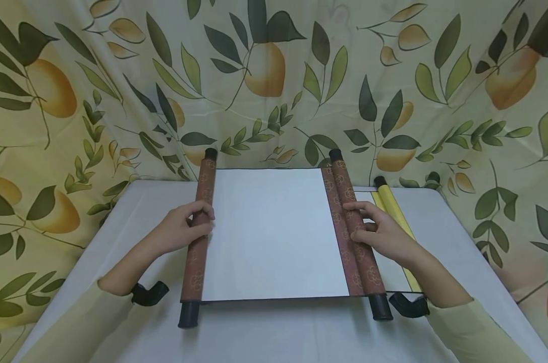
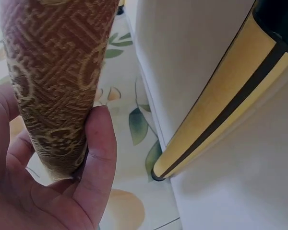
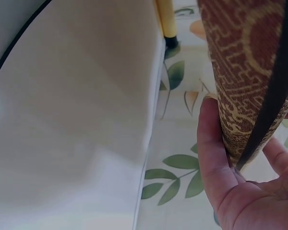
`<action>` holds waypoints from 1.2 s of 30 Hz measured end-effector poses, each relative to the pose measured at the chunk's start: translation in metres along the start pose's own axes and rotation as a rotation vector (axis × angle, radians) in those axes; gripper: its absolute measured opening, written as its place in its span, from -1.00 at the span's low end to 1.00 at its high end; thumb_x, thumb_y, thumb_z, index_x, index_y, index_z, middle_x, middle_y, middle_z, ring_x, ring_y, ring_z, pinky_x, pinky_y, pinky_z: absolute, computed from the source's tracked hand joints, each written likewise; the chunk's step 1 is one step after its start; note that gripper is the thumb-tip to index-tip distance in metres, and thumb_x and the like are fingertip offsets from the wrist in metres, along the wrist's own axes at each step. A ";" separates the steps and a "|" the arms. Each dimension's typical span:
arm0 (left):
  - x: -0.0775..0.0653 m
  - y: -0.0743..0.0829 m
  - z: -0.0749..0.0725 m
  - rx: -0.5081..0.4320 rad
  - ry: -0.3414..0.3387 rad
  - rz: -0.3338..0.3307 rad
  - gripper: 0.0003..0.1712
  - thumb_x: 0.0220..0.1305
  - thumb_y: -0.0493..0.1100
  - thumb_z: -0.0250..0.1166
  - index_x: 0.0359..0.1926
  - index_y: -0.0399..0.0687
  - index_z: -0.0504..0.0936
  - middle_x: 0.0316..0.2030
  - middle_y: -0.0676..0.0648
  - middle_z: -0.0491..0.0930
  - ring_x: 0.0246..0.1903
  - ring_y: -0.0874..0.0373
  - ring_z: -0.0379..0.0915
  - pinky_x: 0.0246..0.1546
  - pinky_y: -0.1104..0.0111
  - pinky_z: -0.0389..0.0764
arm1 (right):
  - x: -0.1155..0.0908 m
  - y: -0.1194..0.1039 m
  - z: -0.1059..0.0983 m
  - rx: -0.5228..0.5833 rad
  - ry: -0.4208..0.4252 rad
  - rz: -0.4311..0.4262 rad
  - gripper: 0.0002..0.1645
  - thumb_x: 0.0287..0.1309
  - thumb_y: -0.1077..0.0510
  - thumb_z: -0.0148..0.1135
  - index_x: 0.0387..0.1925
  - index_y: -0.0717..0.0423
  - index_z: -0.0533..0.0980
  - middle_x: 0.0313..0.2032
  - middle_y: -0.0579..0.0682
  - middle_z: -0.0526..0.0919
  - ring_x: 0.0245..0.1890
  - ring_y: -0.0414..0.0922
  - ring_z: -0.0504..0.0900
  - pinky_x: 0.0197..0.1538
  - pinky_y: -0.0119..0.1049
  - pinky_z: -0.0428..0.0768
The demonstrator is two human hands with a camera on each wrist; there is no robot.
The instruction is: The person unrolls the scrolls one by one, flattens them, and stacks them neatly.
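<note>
A hanging scroll is spread between both hands, its blank white sheet facing up. Reddish-brown patterned brocade covers its left roller and right roller, and both have black end knobs. My left hand grips the left roller near its middle, thumb on the near side. Across from it, my right hand holds the right roller between thumb and fingers. The left wrist view shows the brocade roller between thumb and fingers. A dark strip runs along the roller in the right wrist view.
A second scroll with a yellow roller and black knob lies on the white-covered table, partly hidden behind the brown scroll. A fabric curtain printed with fruit and leaves hangs behind the table. Each wrist wears a black mount.
</note>
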State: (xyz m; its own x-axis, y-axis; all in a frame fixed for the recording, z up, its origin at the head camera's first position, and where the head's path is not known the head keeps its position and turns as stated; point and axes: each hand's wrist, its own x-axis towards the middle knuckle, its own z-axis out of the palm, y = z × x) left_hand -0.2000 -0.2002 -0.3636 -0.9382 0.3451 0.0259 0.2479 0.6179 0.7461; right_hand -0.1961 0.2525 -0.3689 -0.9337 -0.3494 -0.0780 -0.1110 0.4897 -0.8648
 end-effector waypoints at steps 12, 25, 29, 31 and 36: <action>0.000 -0.005 -0.004 0.012 0.012 0.005 -0.87 0.16 -0.16 0.22 -0.25 0.12 0.48 -0.34 0.00 0.44 -0.41 0.06 0.29 -0.57 0.28 0.36 | 0.000 0.001 -0.004 -0.030 0.007 -0.003 -0.34 0.12 0.24 0.15 0.24 -0.16 0.21 0.17 0.00 0.20 -0.11 0.13 0.44 -0.27 -0.12 0.51; -0.001 -0.007 -0.008 0.027 0.015 -0.007 -0.84 0.14 -0.10 0.29 -0.33 0.13 0.44 -0.49 -0.05 0.34 -0.48 0.08 0.26 -0.59 0.33 0.32 | -0.001 0.003 -0.006 -0.064 0.011 0.007 -0.34 0.14 0.21 0.15 0.25 -0.17 0.20 0.18 0.01 0.22 -0.05 0.15 0.41 -0.23 -0.14 0.49; -0.003 -0.008 -0.008 0.028 0.027 -0.009 -0.88 0.15 -0.19 0.23 -0.32 0.09 0.45 -0.47 -0.05 0.35 -0.47 0.08 0.26 -0.58 0.32 0.33 | -0.001 0.003 -0.006 -0.071 0.010 0.012 -0.34 0.14 0.20 0.15 0.25 -0.18 0.20 0.18 0.01 0.22 -0.06 0.15 0.41 -0.24 -0.14 0.49; -0.003 -0.008 -0.009 0.040 0.039 -0.008 -0.89 0.15 -0.23 0.19 -0.30 0.08 0.46 -0.47 -0.06 0.35 -0.47 0.08 0.25 -0.58 0.31 0.32 | -0.001 0.003 -0.005 -0.071 0.013 0.011 -0.34 0.14 0.20 0.15 0.25 -0.18 0.20 0.18 0.00 0.22 -0.05 0.15 0.41 -0.23 -0.15 0.49; -0.005 -0.008 -0.011 0.064 0.043 -0.030 -0.89 0.18 -0.21 0.16 -0.26 0.08 0.51 -0.41 -0.03 0.41 -0.42 0.07 0.28 -0.53 0.28 0.36 | -0.002 0.003 -0.005 -0.062 0.016 0.000 -0.34 0.12 0.24 0.14 0.25 -0.15 0.21 0.18 0.00 0.22 -0.05 0.15 0.44 -0.24 -0.14 0.51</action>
State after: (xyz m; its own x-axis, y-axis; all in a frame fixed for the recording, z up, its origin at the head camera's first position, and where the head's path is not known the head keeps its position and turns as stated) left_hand -0.2003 -0.2151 -0.3624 -0.9547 0.2955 0.0337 0.2328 0.6721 0.7029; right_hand -0.1960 0.2586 -0.3689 -0.9389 -0.3371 -0.0693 -0.1319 0.5385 -0.8322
